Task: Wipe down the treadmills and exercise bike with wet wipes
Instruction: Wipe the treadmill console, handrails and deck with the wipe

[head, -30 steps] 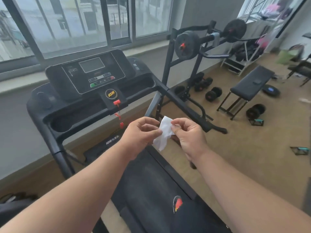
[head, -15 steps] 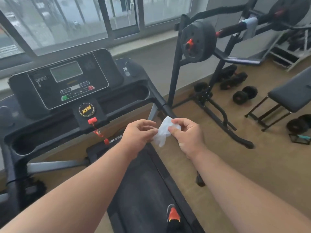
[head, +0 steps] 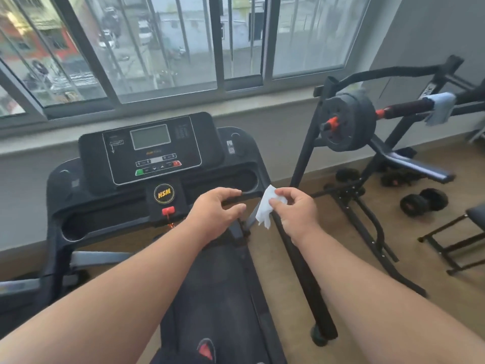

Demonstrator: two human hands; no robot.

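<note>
Head view: both bare forearms reach in from the bottom edge, cut off above the elbow. Beneath them the treadmill [head: 78,206] belt, dark and matte, runs out of frame at the bottom, where a red mark is partly cropped. The right hand [head: 296,214] pinches a crumpled white wet wipe [head: 267,206] between thumb and curled fingers; the soft, wrinkled sheet hangs just beside the right end of the console tray, and whether it touches the frame cannot be told. The left hand [head: 215,211] is apart from the wipe, fingers loosely curved and holding nothing, hovering at the front rail; contact with it is unclear. Past the hands sits a round yellow HSM badge [head: 164,193], a red safety clip [head: 168,210] below it, then the glossy black console [head: 154,151] with a grey rectangular screen; its small labels are too blurred to read. To the right stands a black tubular rack [head: 304,164] carrying a barbell [head: 346,122] with a round plate, a pale cloth [head: 441,107] draped on the bar. A dumbbell [head: 422,200] lies on the tan floor. Barred windows [head: 183,43] close the far wall.
</note>
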